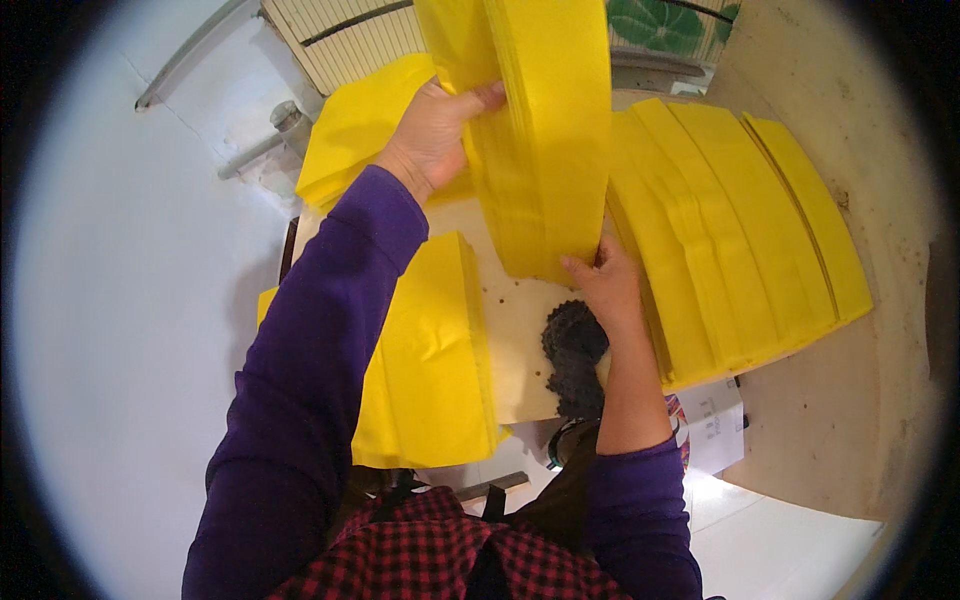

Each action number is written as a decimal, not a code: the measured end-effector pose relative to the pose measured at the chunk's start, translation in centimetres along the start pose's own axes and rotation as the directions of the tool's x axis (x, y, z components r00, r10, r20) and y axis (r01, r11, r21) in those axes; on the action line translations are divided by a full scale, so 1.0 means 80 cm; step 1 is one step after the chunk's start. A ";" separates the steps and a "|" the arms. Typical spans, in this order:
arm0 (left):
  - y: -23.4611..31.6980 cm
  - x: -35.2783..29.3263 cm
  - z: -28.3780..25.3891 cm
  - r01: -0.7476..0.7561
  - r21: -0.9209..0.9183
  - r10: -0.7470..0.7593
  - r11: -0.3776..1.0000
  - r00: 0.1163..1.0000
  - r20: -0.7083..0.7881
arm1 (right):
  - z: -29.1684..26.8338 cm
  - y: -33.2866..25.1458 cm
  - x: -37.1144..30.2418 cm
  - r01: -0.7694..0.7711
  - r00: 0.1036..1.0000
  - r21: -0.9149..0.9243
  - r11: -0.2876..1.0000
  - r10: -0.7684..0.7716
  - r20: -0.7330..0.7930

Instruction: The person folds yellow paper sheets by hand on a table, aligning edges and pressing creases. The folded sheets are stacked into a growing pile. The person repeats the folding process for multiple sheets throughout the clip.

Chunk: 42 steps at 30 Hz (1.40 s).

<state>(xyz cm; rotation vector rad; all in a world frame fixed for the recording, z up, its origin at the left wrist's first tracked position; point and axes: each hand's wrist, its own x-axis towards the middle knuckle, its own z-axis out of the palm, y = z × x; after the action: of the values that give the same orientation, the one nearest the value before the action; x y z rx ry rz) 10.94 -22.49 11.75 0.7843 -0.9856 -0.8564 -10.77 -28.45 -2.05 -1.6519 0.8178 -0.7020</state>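
Both my hands hold up a thick bundle of folded yellow cloth-like sheets (560,140), standing on edge over the middle of the table. My left hand (432,135) grips its left side, thumb across the edges of the layers. At the lower right corner, my right hand (608,285) pinches the bundle; some of its fingers are hidden behind. A wide row of similar yellow bundles (730,230) lies to the right. Another yellow stack (425,350) sits near me on the left, partly under my left forearm. Farther back is one more yellow stack (350,125).
Two dark, jagged-edged round pieces (575,360) lie on the pale wooden table (515,385), just left of my right forearm. A slatted panel (330,20) with a green leaf print stands at the back. A wooden board (830,430) borders the right side.
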 end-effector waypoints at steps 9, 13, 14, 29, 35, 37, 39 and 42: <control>0.023 -0.028 0.047 -0.033 0.023 0.033 0.999 0.999 0.013 | -0.003 -0.125 -0.002 0.300 0.954 0.350 0.887 -0.267 -0.140; 0.045 -0.022 0.055 -0.126 0.071 0.120 0.989 0.989 0.087 | -0.008 -0.156 0.011 0.360 0.933 0.438 0.824 -0.303 -0.195; 0.047 -0.022 0.054 -0.181 0.013 0.176 0.983 0.969 0.176 | -0.010 -0.156 0.014 0.390 0.921 0.450 0.803 -0.332 -0.207; 0.008 -0.045 0.022 0.005 0.147 -0.003 0.989 1.000 -0.011 | -0.007 -0.122 0.027 0.213 0.977 0.355 0.910 -0.198 -0.079; -0.005 -0.053 0.018 0.206 0.286 -0.161 0.936 0.972 -0.171 | 0.008 -0.114 0.016 0.151 0.988 0.316 0.937 -0.133 -0.077; 0.004 -0.043 0.019 0.089 0.194 -0.080 0.977 0.996 -0.049 | -0.004 -0.122 0.019 0.173 0.985 0.351 0.920 -0.156 -0.078; 0.012 -0.038 0.021 0.068 0.196 -0.067 0.978 0.998 -0.010 | -0.011 -0.127 0.021 0.282 0.958 0.438 0.854 -0.270 -0.091; 0.008 -0.052 0.027 0.121 0.298 -0.118 0.947 0.993 -0.027 | -0.003 -0.121 0.013 0.145 0.988 0.271 0.951 -0.125 -0.091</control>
<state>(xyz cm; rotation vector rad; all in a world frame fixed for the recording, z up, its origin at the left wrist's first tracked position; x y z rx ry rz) 7.85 -18.93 11.48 1.1155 -1.0830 -0.8161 -8.85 -28.01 7.46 -1.4433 0.6281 -0.9338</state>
